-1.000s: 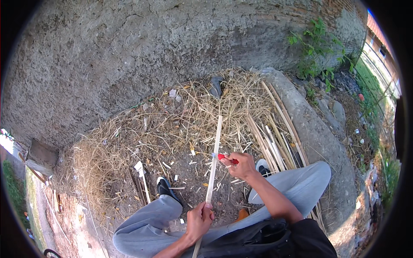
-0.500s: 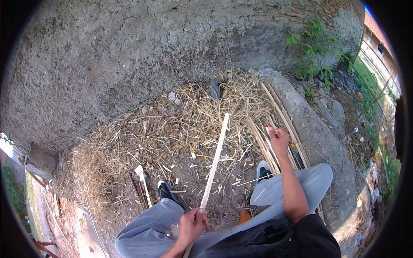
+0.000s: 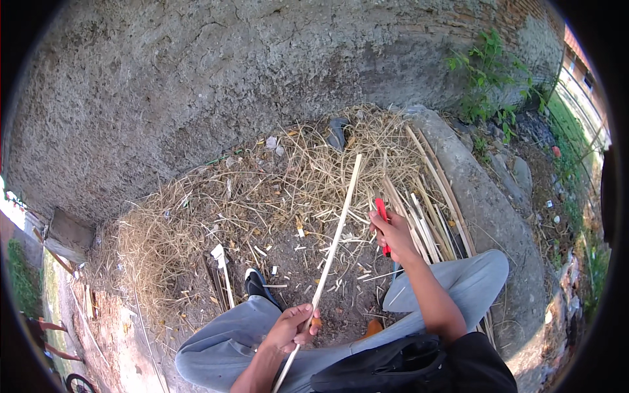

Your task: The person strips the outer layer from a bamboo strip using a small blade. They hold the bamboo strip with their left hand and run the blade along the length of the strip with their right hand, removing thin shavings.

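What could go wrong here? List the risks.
The right hand holds a red-handled tool close to the stick; a slip could send it toward the left hand gripping the stick lower down, or the knees. Loose shavings underfoot may hide sharp splinters.

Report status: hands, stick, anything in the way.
Left hand grips long pale stick low. Right hand holds red-handled tool, off the stick. Straw litter around; nothing blocking.

right hand [image 3: 393, 230] with red tool [image 3: 381, 220] drawn back toward the stick [image 3: 335, 232], left hand [image 3: 293, 327] raised slightly
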A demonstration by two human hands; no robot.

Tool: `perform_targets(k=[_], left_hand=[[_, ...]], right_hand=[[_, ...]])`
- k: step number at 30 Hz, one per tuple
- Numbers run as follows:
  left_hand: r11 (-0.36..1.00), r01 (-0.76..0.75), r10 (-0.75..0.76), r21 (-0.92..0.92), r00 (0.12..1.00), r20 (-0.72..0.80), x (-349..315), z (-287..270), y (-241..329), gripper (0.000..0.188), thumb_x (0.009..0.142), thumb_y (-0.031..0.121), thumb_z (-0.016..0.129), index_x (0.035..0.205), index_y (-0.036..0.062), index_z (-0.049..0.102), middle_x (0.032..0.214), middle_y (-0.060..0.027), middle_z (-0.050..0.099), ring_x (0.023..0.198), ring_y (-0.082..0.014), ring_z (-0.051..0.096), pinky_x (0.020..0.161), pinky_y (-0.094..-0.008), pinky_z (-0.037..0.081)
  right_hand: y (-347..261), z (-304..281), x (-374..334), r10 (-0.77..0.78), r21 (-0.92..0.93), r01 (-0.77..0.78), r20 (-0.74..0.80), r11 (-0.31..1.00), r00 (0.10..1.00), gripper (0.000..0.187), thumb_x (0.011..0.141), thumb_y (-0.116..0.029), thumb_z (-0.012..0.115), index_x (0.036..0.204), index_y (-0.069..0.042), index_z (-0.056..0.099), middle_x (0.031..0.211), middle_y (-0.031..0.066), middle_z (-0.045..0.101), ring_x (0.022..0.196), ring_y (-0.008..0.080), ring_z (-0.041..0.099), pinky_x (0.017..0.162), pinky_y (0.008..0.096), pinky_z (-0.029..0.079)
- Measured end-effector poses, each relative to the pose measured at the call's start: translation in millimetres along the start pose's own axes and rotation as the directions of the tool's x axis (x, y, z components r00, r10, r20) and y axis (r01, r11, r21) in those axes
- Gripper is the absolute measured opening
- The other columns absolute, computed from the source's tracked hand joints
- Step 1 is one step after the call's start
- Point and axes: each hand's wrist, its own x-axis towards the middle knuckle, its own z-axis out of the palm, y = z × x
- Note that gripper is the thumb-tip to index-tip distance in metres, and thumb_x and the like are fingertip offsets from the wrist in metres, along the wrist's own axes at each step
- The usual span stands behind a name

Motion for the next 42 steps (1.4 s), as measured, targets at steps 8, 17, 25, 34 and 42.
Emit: perform_targets(k=[8,17,25,34,42], left_hand=[[0.992,0.081,-0.067,-0.101,0.989,0.131,7.4,-1.3,-5.7,0.024,0.105,0.024,0.040,0.097,0.0054,0.053,0.069,-0.0138,0.056,0.037,-0.0056,0.029,0.034,-0.0206,0.021],[0.999,0.028,-0.032,0.044,0.996,0.081,9.9,11.6,-10.2,0.028,0.106,0.022,0.039,0.098,0.0025,0.057,0.072,-0.0105,0.058,0.039,-0.0057,0.030,0.034,-0.0215,0.021],[0.997,0.053,-0.058,0.047,0.991,0.122,8.6,13.2,-7.7,0.028,0.107,0.023,0.037,0.102,0.0034,0.057,0.081,-0.0099,0.062,0.041,-0.0052,0.031,0.037,-0.0213,0.022],[0.990,0.117,-0.095,-0.083,0.969,0.230,12.5,3.3,-14.2,0.027,0.108,0.023,0.032,0.100,0.0056,0.051,0.087,-0.0168,0.062,0.040,-0.0039,0.031,0.036,-0.0202,0.023],[0.991,0.101,-0.075,-0.094,0.967,0.245,13.1,4.9,-14.1,0.026,0.107,0.022,0.035,0.099,0.0048,0.053,0.087,-0.0160,0.063,0.041,-0.0042,0.032,0.037,-0.0203,0.024]], right_hand=[[-2.1,19.2,-17.8,-0.005,0.126,-0.007,0.092,0.992,0.996,0.025,0.095,-0.025,0.066,0.096,-0.001,0.065,0.077,0.0061,0.065,0.042,0.0019,0.036,0.041,0.0203,0.028],[-0.7,14.9,-16.8,0.003,0.136,-0.011,0.061,0.991,0.998,0.019,0.093,-0.021,0.069,0.091,-0.004,0.061,0.060,-0.0048,0.047,0.043,0.0035,0.035,0.042,0.0224,0.027],[-1.2,13.9,-13.1,-0.021,0.070,0.017,0.047,0.997,0.999,0.020,0.094,-0.022,0.067,0.094,-0.002,0.062,0.074,0.0033,0.061,0.043,0.0026,0.036,0.042,0.0201,0.029],[-1.7,11.2,-12.5,0.064,0.362,-0.123,0.171,0.924,0.983,0.028,0.100,-0.031,0.055,0.103,-0.004,0.063,0.091,0.0133,0.071,0.043,0.0038,0.038,0.043,0.0195,0.031],[0.9,8.1,-10.1,0.073,0.382,-0.151,0.211,0.912,0.975,0.029,0.101,-0.031,0.054,0.107,-0.004,0.062,0.091,0.0111,0.069,0.043,0.0024,0.038,0.043,0.0187,0.033]])
